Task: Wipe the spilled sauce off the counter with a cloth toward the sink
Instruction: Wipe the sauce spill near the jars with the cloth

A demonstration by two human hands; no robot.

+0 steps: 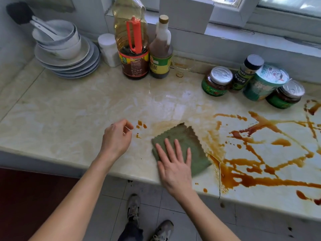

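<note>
Pressing your right hand point(174, 165) flat on the green cloth point(182, 139) by the counter's point(60, 122) front edge, lean evenly and sweep through the sauce point(229, 178) at its right; your left hand point(116, 137) hangs loosely curled, empty.

Bare counter point(60, 119) lies open left of and just behind the green cloth point(184, 138). Bottles point(133, 49) and stacked dishes point(67, 56) line the wall well behind it, jars point(217, 80) crowd behind-right, and sauce point(251, 180) streaks its right.
</note>
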